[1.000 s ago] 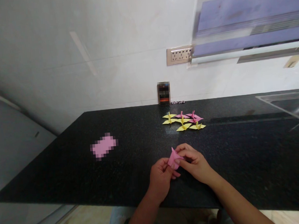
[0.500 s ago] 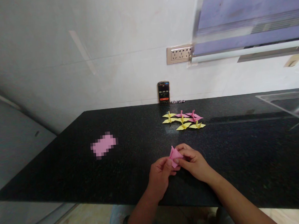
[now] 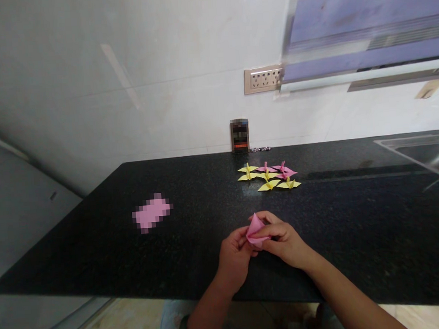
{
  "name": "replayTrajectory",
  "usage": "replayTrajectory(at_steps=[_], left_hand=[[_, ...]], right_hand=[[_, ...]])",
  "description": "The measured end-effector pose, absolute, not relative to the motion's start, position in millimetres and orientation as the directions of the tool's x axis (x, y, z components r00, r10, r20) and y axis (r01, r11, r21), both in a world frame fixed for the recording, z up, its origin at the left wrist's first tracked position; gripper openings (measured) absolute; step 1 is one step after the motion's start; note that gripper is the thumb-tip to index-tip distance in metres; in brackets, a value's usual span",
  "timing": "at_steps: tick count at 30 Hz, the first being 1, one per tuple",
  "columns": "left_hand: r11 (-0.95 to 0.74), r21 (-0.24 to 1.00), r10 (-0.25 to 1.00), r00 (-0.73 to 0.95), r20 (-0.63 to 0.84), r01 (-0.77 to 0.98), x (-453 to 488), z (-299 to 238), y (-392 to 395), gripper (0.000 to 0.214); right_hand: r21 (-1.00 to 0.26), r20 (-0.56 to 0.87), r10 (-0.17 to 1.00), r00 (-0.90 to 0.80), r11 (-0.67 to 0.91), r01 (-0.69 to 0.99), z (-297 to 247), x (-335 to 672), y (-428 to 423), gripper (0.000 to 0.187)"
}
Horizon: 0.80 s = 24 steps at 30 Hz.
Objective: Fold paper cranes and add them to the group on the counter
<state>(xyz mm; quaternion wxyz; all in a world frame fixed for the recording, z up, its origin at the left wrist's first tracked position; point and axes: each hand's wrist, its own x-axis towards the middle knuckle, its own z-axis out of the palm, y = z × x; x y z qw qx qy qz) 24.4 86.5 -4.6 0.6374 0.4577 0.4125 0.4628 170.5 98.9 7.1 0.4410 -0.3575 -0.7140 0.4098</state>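
A small pink folded paper piece (image 3: 255,230) is pinched between both my hands just above the black countertop (image 3: 194,226), near its front edge. My left hand (image 3: 235,257) grips its lower left side with closed fingers. My right hand (image 3: 283,239) closes over its right side, thumb along the fold. Behind them, several finished yellow and pink paper cranes (image 3: 268,176) stand in a cluster on the counter.
A pink stack of paper (image 3: 152,213) lies to the left on the counter. A phone (image 3: 240,136) leans against the white wall at the back. A steel sink (image 3: 425,156) sits at the far right. A wall socket (image 3: 263,80) is above.
My fingers have shifted on the pink paper; it has turned slightly and my right thumb now lies across its lower edge. Both hands stay in the same spot.
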Motion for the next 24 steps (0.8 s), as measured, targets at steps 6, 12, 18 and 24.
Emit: replayTrajectory(at_steps=[6,12,18,24], left_hand=[[0.136,0.976,0.969,0.228,-0.095,-0.171,23.8,-2.9,86.2,0.023],[0.078,0.972,0.976,0.216,-0.03,-0.22,23.9,-1.1,85.8,0.025],[0.129,0.952,0.983,0.162,-0.086,-0.277,24.0,2.9,86.2,0.025],[0.055,0.945,0.994,0.104,-0.023,-0.324,23.4,2.0,85.9,0.021]], right_hand=[[-0.838,0.383,0.867,-0.318,0.471,0.276,8.1,168.2,97.9,0.017],[-0.615,0.506,0.761,-0.405,0.648,0.449,15.6,170.2,91.9,0.022],[-0.422,0.598,0.703,-0.385,0.684,0.595,9.3,171.5,87.7,0.029],[-0.39,0.627,0.671,-0.395,0.709,0.587,5.7,167.6,80.3,0.025]])
